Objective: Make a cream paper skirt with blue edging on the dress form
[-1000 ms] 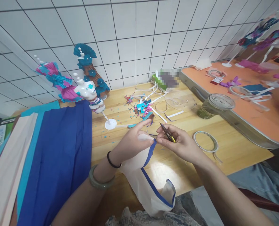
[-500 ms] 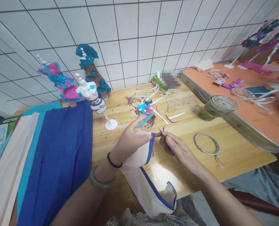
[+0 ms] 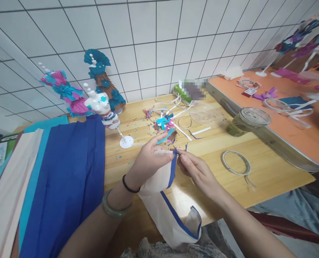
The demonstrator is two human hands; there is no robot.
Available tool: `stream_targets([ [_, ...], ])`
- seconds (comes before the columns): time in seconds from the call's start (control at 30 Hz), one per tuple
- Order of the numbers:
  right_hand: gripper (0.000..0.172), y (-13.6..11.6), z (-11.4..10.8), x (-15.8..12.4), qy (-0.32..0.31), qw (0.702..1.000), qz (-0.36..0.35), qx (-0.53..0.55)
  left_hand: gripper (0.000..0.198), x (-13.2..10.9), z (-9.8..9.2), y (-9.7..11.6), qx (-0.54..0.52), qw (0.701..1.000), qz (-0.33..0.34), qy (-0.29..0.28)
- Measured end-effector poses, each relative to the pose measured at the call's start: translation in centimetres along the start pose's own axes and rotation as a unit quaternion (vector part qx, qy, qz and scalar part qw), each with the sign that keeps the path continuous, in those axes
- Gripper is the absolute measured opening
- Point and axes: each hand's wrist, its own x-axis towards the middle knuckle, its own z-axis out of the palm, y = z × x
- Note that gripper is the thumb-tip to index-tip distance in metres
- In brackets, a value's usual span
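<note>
A long strip of white crepe paper (image 3: 159, 175) with a blue edge is pinched at its upper end in my left hand (image 3: 150, 154). From there it hangs and curls down toward my lap. My right hand (image 3: 195, 166) is closed on a thin dark pointed tool (image 3: 176, 150), perhaps small scissors; its grip is hidden by the fingers. The tool's tip meets the blue corner of the strip, close to my left thumb. Beyond both hands lies a heap of coloured paper scraps (image 3: 165, 123).
Left, blue crepe paper sheets (image 3: 68, 172) lie beside a white-and-pink sheet. Behind stand a white figurine (image 3: 100, 104) on a round base and paper-dressed figures. A roll of clear tape (image 3: 236, 163) and a lidded jar (image 3: 248, 122) sit right, near an orange table (image 3: 283, 139).
My right hand has moved left with the dark tool, up to the strip's blue corner. My left hand holds the strip in the same place.
</note>
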Motion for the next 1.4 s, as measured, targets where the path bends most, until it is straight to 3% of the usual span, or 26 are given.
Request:
stream_targets([
  [0.43, 0.033, -0.3, 0.2, 0.2, -0.013, 0.997, 0.039, 0.071, 0.064, -0.1, 0.0, 0.1, 0.008, 1.000, 0.007, -0.013],
  [0.73, 0.039, -0.7, -1.5, 0.8, 0.050, 0.987, 0.081, 0.128, 0.066, 0.0, -0.2, -0.1, 0.030, 0.999, 0.010, -0.009],
  [0.87, 0.043, -0.9, -2.0, 0.5, 0.035, 0.994, 0.080, 0.071, 0.066, 0.1, -0.2, 0.1, 0.033, 0.999, 0.013, 0.002],
  [0.97, 0.048, -0.3, -3.5, 0.7, 0.056, 0.992, 0.051, -0.097, 0.063, 0.0, -0.4, 0.3, 0.026, 0.999, 0.013, 0.015],
  [1.03, 0.048, 0.6, -5.2, 1.1, 0.085, 0.962, 0.037, -0.257, 0.060, -0.1, -0.6, 0.4, 0.012, 1.000, 0.009, 0.014],
  [1.1, 0.046, 2.1, -6.9, 1.3, 0.095, 0.901, 0.070, -0.417, 0.061, -0.1, -0.9, 0.4, -0.005, 1.000, 0.006, 0.014],
  [1.23, 0.042, 5.0, -9.0, 1.1, 0.095, 0.796, 0.117, -0.587, 0.062, -0.3, -1.6, 0.7, -0.031, 0.999, 0.020, 0.028],
  [1.33, 0.038, 5.4, -8.7, 0.9, 0.093, 0.766, 0.083, -0.631, 0.059, -0.6, -2.0, 1.1, -0.040, 0.997, 0.048, 0.034],
  [1.4, 0.036, 4.0, -7.7, 1.0, 0.123, 0.777, 0.029, -0.617, 0.059, -0.8, -2.1, 1.5, -0.041, 0.997, 0.060, 0.040],
])
